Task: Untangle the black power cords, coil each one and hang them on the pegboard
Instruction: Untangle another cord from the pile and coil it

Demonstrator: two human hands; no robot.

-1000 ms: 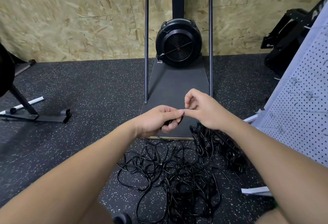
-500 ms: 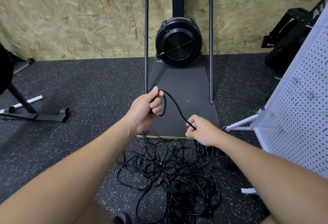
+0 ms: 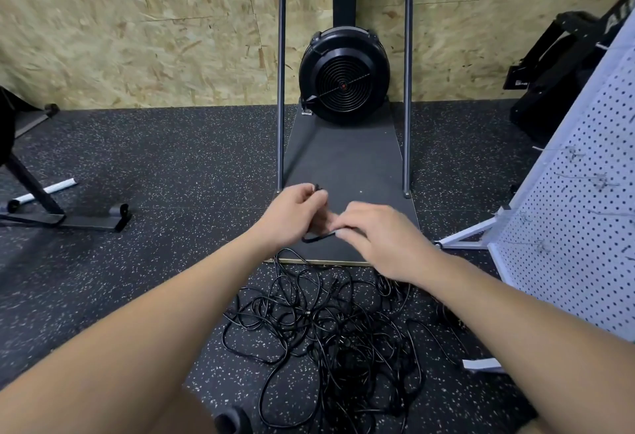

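Note:
A tangled heap of black power cords (image 3: 330, 337) lies on the speckled rubber floor below my arms. My left hand (image 3: 295, 217) grips one black cord (image 3: 318, 237), whose end sticks up above the fist and whose loop hangs under it. My right hand (image 3: 374, 234) is close beside the left, fingers pinching the same cord at the loop. The white pegboard (image 3: 584, 213) with thin wire hooks leans at the right.
A black fan machine (image 3: 343, 76) stands on a dark platform (image 3: 343, 165) between two upright rails ahead, against a chipboard wall. A black equipment foot (image 3: 86, 220) lies at the left. The pegboard's white frame leg (image 3: 464, 237) reaches toward the platform.
My right hand has come up and left to meet the left hand. The arc of cord between them has shrunk into a small loop under the left fist.

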